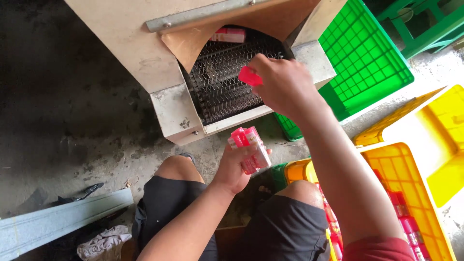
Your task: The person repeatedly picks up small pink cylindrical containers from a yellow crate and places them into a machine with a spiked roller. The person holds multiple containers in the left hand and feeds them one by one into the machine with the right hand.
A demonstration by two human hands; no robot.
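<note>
Head view, two onlookers beside the seated person:

— Where was each hand?

— Right hand (285,87) was out over the mesh belt (222,82) at the machine's (145,53) mouth, fingers closed on one small pink pack (250,76). Left hand (237,166) sat lower, between the knees and the machine, closed round a stack (250,149) of like packs.

— Which way did the single pack lie?

— At the fingertips, on the machine side of the palm, just above the belt. Its long axis ran roughly across the belt, left end tilted slightly up. Whether it touched the mesh could not be told.

— And the stack?

— Long axis ran from upper left to lower right, top end toward the machine, packs face to face. It lay below the right hand, apart from it.

— Which hand was nearer the belt?

— Right. The left was clear of the machine's lip.

— Anything else on the belt?

— One more pack (229,35) deep inside, under the brown flap (193,41), lying crosswise.

— Surroundings?

— Green crate (367,58) right of the machine; yellow crate (411,193), holding more pink packs, by the right knee.
</note>
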